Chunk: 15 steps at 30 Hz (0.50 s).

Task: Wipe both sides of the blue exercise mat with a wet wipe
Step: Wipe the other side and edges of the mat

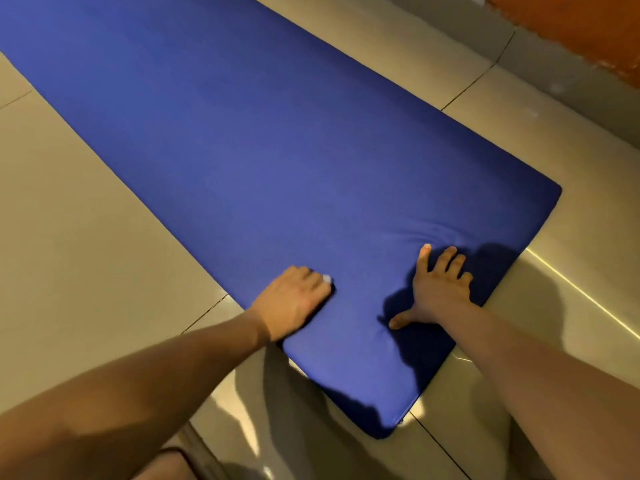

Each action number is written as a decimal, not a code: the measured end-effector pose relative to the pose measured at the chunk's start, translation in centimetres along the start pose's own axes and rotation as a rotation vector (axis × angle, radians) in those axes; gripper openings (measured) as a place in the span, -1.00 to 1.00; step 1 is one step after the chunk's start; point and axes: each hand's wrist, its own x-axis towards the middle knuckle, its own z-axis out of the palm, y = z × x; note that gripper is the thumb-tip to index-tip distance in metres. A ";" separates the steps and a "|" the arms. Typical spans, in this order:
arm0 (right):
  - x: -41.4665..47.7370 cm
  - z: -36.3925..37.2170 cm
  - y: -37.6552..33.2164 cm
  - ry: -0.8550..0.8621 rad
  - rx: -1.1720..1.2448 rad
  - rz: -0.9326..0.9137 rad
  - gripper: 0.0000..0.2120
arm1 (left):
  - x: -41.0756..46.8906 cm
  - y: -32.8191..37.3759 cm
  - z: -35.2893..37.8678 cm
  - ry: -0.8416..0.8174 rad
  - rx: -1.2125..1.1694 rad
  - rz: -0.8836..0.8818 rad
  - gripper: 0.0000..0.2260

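Observation:
The blue exercise mat (263,161) lies flat on the tiled floor and runs from the near right corner away to the far left. My left hand (294,299) rests on the mat near its left edge, fingers curled over a wet wipe (326,279). Only a small white bit of the wipe shows at the fingertips. My right hand (440,289) presses flat on the mat near its short end, fingers spread, and the mat wrinkles a little around it.
Beige floor tiles (79,237) surround the mat. A grey skirting (540,64) and an orange wall (588,26) run along the far right. My knee or leg shows at the bottom edge (166,465).

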 end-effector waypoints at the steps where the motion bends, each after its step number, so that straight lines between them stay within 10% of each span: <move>1: 0.0 0.0 -0.1 -0.001 0.000 -0.002 0.65 | 0.0 -2.2 -0.4 0.029 0.025 -0.085 -0.82; 8: 0.1 -0.2 -0.1 -0.019 0.011 0.000 0.65 | -0.2 -9.6 -3.1 0.034 0.013 -0.685 -0.88; 15: 0.0 -0.4 -0.2 -0.037 0.021 0.002 0.65 | 0.5 6.0 -0.3 0.038 -0.307 -0.354 -0.89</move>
